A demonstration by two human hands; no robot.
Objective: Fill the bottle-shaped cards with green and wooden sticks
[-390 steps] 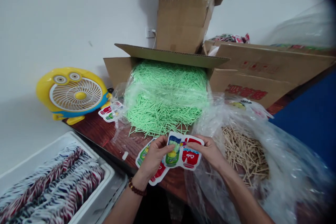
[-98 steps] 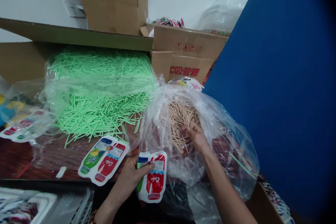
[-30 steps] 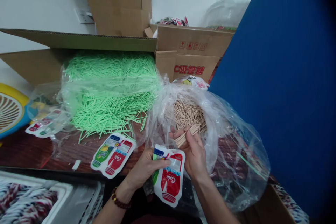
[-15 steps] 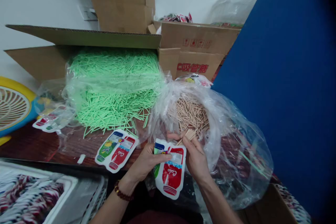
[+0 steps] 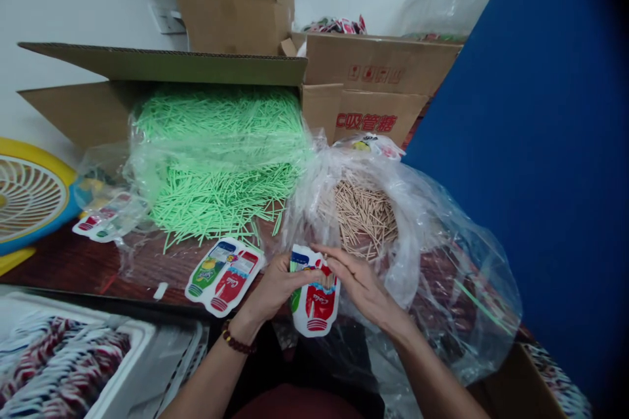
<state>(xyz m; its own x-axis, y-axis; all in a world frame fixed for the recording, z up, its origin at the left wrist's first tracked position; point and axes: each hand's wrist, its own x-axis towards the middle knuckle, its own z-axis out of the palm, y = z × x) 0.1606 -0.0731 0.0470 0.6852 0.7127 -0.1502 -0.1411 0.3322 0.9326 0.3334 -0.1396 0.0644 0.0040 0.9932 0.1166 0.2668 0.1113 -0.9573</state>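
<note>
My left hand (image 5: 269, 289) grips a printed pouch (image 5: 318, 314) by its left side, thumb across the front. The pouch has a red Cola bottle and a partly hidden green bottle. At its upper right, my right hand (image 5: 366, 288) holds a small bunch of brown sticks (image 5: 327, 275) against the pouch; whether the ends are inside cannot be made out. Just beyond lies a heap of brown sticks (image 5: 366, 216) in a clear plastic bag (image 5: 417, 209). A second printed pouch (image 5: 225, 277), with green and red bottles, lies left of my left hand.
Green sticks (image 5: 221, 200) spill from a bag in an open cardboard box (image 5: 162, 65). A yellow and blue fan (image 5: 69, 177) stands at left, above a white foam box (image 5: 142, 340) of packed pouches. A blue panel (image 5: 531, 144) bounds the right side.
My right hand has brought the brown sticks from the heap's edge down and left to the pouch's upper part. The held pouch has risen slightly. The camera view has shifted a little.
</note>
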